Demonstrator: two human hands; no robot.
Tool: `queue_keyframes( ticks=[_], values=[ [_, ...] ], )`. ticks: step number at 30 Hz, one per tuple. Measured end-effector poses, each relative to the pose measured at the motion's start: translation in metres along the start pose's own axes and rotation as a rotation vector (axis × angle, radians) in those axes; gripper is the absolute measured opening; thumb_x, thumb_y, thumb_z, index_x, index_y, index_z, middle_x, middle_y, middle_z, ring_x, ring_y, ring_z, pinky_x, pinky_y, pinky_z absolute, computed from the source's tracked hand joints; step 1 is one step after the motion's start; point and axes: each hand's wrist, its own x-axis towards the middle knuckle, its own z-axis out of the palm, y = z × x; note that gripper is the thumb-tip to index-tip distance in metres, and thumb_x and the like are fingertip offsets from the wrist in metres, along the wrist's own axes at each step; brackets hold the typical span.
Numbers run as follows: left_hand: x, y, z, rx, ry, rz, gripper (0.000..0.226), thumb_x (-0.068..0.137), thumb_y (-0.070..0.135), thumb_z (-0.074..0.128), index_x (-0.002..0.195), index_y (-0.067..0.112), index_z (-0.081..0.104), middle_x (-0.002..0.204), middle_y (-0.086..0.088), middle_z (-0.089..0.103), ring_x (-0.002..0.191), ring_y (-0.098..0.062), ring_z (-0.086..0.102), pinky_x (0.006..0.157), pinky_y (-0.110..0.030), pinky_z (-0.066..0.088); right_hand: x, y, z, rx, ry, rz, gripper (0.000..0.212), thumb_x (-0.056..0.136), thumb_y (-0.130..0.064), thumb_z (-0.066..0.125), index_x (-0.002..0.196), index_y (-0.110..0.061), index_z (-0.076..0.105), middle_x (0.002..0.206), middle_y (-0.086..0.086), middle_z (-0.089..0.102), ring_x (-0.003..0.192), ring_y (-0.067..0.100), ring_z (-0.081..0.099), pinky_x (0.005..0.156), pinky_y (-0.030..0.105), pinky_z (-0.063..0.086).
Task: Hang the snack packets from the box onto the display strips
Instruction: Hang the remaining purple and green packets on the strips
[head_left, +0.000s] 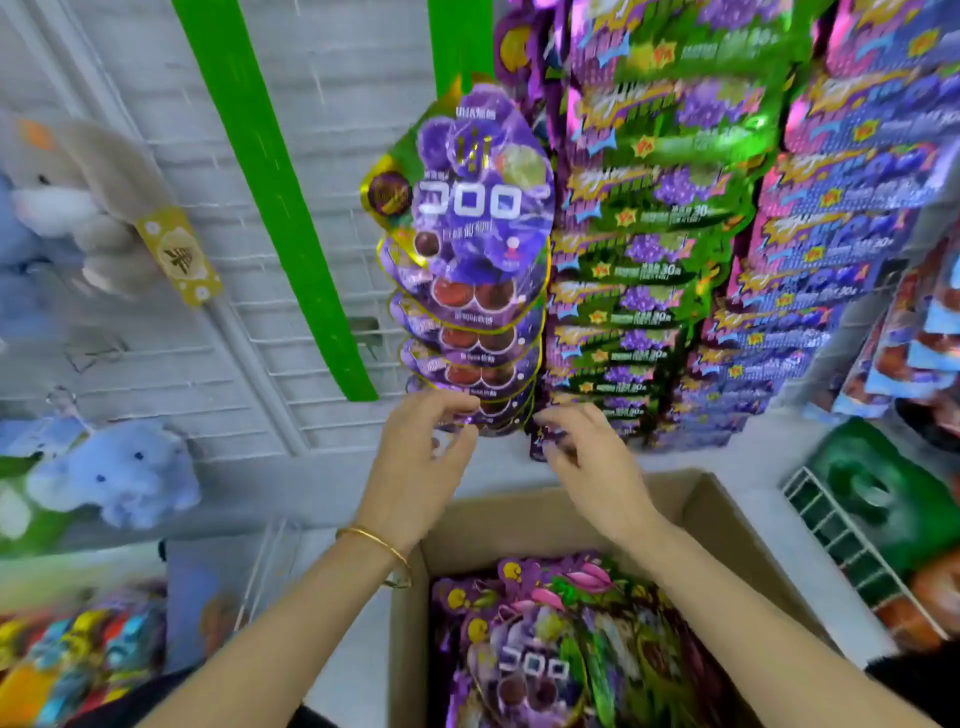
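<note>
A strip of purple grape snack packets (470, 218) hangs in an overlapping column in front of a white wire grid. My left hand (421, 462), with a gold bangle on its wrist, pinches the left edge of the lowest hanging packet (493, 410) between thumb and fingers. My right hand (589, 457) pinches that packet's lower right corner, where a bit of purple foil shows between its fingers. Below my arms an open cardboard box (696, 525) holds several more purple packets (535, 654).
Dense columns of green and purple packets (644, 249) hang to the right. A green strip (270, 192) runs down the wire grid (249, 374). Plush toys (114, 478) hang on the left. A wire rack with a green bag (872, 493) stands at the right.
</note>
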Motion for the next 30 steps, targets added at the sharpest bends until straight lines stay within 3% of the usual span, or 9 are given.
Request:
queue_keyframes(
  ticks=[3, 7, 11, 16, 19, 22, 25, 28, 30],
  values=[
    [-0.024, -0.031, 0.026, 0.135, -0.362, -0.204, 0.021, 0.083, 0.007, 0.059, 0.101, 0.014, 0.065, 0.1, 0.005, 0.058, 0.095, -0.011, 0.054, 0.091, -0.027, 0.043, -0.048, 0.064, 0.051, -0.097, -0.423, 0.319, 0.034, 0.092, -0.021, 0.054, 0.125, -0.013, 0.053, 0.121, 0.009, 0.057, 0.111, 0.024, 0.057, 0.091, 0.03, 0.041],
    [-0.021, -0.038, 0.034, 0.142, -0.481, -0.267, 0.021, 0.083, 0.01, 0.058, 0.102, 0.01, 0.066, 0.108, -0.006, 0.064, 0.1, -0.02, 0.061, 0.095, -0.033, 0.046, -0.096, 0.112, 0.102, -0.191, -0.653, 0.54, 0.048, 0.089, -0.037, 0.056, 0.126, -0.008, 0.049, 0.126, 0.014, 0.057, 0.119, 0.029, 0.053, 0.096, 0.033, 0.042],
    [-0.014, -0.039, 0.032, 0.105, -0.456, -0.294, 0.018, 0.084, 0.007, 0.057, 0.101, 0.007, 0.065, 0.103, -0.005, 0.063, 0.096, -0.017, 0.06, 0.091, -0.026, 0.045, -0.114, 0.115, 0.128, -0.357, -0.668, 0.507, 0.045, 0.083, -0.05, 0.058, 0.108, -0.013, 0.05, 0.115, 0.013, 0.057, 0.111, 0.033, 0.052, 0.089, 0.038, 0.046],
    [-0.009, -0.042, 0.033, 0.082, -0.441, -0.318, 0.016, 0.084, 0.009, 0.058, 0.098, 0.01, 0.066, 0.106, -0.006, 0.064, 0.1, -0.019, 0.06, 0.095, -0.03, 0.045, -0.114, 0.103, 0.149, -0.566, -0.634, 0.569, 0.073, 0.073, -0.064, 0.062, 0.124, -0.014, 0.047, 0.131, 0.01, 0.037, 0.121, 0.032, 0.039, 0.099, 0.043, 0.04],
    [-0.009, -0.042, 0.033, 0.075, -0.436, -0.328, 0.016, 0.085, 0.009, 0.057, 0.099, 0.009, 0.066, 0.102, -0.003, 0.063, 0.1, -0.019, 0.06, 0.096, -0.029, 0.044, -0.113, 0.102, 0.15, -0.569, -0.495, 0.555, 0.065, 0.074, -0.055, 0.067, 0.121, -0.014, 0.048, 0.126, 0.008, 0.042, 0.12, 0.028, 0.04, 0.095, 0.038, 0.041],
    [-0.011, -0.042, 0.032, 0.071, -0.455, -0.331, 0.02, 0.086, 0.009, 0.056, 0.104, 0.007, 0.064, 0.099, 0.0, 0.059, 0.095, -0.014, 0.056, 0.084, -0.018, 0.043, -0.113, 0.102, 0.146, -0.341, -0.3, 0.502, 0.03, 0.081, -0.036, 0.068, 0.097, -0.015, 0.055, 0.106, 0.004, 0.052, 0.103, 0.024, 0.048, 0.082, 0.035, 0.042],
    [-0.014, -0.044, 0.032, 0.111, -0.516, -0.329, 0.026, 0.086, 0.009, 0.058, 0.111, 0.006, 0.061, 0.108, -0.005, 0.06, 0.099, -0.014, 0.055, 0.084, -0.016, 0.042, -0.103, 0.089, 0.129, 0.306, -0.244, 0.586, 0.024, 0.081, -0.011, 0.07, 0.073, -0.014, 0.047, 0.071, 0.01, 0.048, 0.073, 0.024, 0.048, 0.068, 0.027, 0.039],
    [-0.018, -0.051, 0.034, 0.262, -0.66, -0.345, 0.045, 0.085, 0.018, 0.062, 0.126, 0.007, 0.05, 0.128, -0.008, 0.053, 0.118, -0.022, 0.051, 0.099, -0.026, 0.038, -0.083, 0.066, 0.095, 0.509, -0.26, 0.531, 0.025, 0.08, 0.005, 0.065, 0.077, -0.012, 0.047, 0.069, 0.001, 0.049, 0.064, -0.001, 0.053, 0.061, 0.005, 0.038],
    [-0.02, -0.054, 0.035, 0.329, -0.693, -0.342, 0.047, 0.083, 0.021, 0.064, 0.126, 0.008, 0.051, 0.128, -0.008, 0.054, 0.117, -0.023, 0.052, 0.1, -0.03, 0.04, -0.067, 0.05, 0.071, 0.569, -0.238, 0.479, 0.02, 0.081, 0.005, 0.063, 0.087, -0.008, 0.05, 0.071, -0.005, 0.051, 0.062, -0.009, 0.05, 0.06, 0.002, 0.038]
  ],
)
